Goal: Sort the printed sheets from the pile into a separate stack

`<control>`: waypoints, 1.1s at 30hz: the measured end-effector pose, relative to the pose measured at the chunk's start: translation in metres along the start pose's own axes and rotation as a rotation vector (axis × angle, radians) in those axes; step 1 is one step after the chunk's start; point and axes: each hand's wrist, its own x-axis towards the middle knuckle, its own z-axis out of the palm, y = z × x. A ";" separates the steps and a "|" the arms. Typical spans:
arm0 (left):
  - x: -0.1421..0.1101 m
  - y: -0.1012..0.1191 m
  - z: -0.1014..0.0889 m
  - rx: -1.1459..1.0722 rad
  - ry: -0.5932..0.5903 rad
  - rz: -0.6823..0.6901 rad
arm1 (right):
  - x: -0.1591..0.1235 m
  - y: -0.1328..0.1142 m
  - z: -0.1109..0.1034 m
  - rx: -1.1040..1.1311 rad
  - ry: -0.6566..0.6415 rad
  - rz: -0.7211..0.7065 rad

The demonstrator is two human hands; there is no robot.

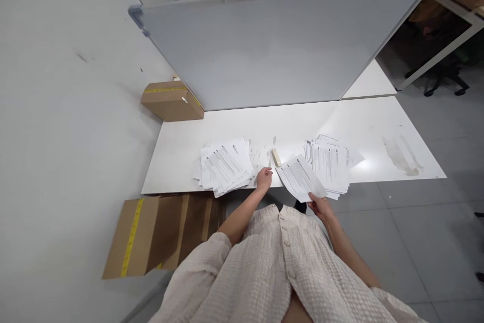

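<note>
In my right hand (319, 206) is a printed sheet of paper (301, 179), gripped at its lower right corner and tilted above the table's front edge. My left hand (264, 179) is by that edge, between two stacks, with its fingers curled together. Whatever the fingers may hold is too small to make out. A small cream-coloured oblong object (276, 157) lies just beyond the held sheet. To the left spreads a loose pile of printed sheets (226, 164). Another untidy paper stack (331, 167) lies to the right, partly behind the held sheet.
A large whiteboard (264, 51) stands across the white table (174, 162). One cardboard box (172, 104) sits at the table's back left; a bigger carton (139, 237) is below on the left, near the wall. Grey stains (403, 155) mark the table's right end.
</note>
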 end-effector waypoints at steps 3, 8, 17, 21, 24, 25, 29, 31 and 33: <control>0.001 0.003 -0.001 0.122 -0.045 0.146 | 0.008 0.002 0.005 -0.046 -0.023 -0.039; 0.005 0.006 0.001 0.356 -0.172 0.311 | 0.013 0.004 0.009 -0.072 -0.018 -0.050; 0.013 0.008 0.011 0.414 -0.183 0.252 | 0.014 0.011 0.009 0.069 -0.002 0.002; 0.012 0.013 0.011 0.607 -0.201 0.237 | 0.012 0.010 0.010 0.067 0.007 -0.008; 0.009 0.022 0.010 0.832 -0.289 0.186 | 0.007 0.006 0.012 0.059 0.005 -0.005; 0.007 0.026 0.009 0.907 -0.323 0.171 | 0.006 0.005 0.013 0.060 0.007 0.000; -0.002 0.038 0.003 1.008 -0.366 0.226 | -0.001 -0.005 0.012 0.075 0.032 -0.032; -0.008 0.038 -0.002 0.961 -0.350 0.338 | -0.002 -0.013 0.008 0.112 0.065 -0.083; -0.015 0.034 -0.010 0.905 -0.327 0.459 | 0.000 -0.024 0.002 0.143 0.104 -0.145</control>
